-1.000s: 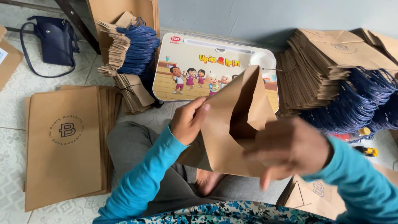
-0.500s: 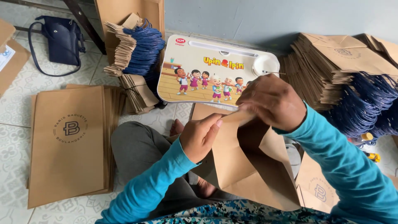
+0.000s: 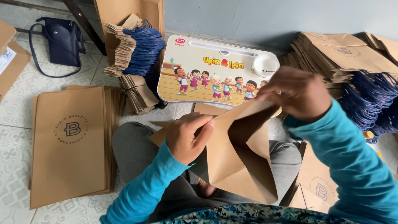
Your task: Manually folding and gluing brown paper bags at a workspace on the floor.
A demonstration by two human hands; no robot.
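We pinch the brown paper bag (image 3: 236, 161) open over our lap: left hand (image 3: 188, 139) fingers grip its near edge, right hand (image 3: 296, 93) fingers grip its far edge (mouth spread), flat bag stack (image 3: 68, 145) left of it

One head-worn camera is looking steeply down and slightly forward from above a seated person's lap. It is sitting close: the left hand (image 3: 188, 139) and right hand (image 3: 296, 93) are filling the centre of the frame around a brown paper bag (image 3: 238, 157). The tiled floor (image 3: 16, 108) is spreading at left, and a grey wall (image 3: 265, 18) is closing the upper edge.
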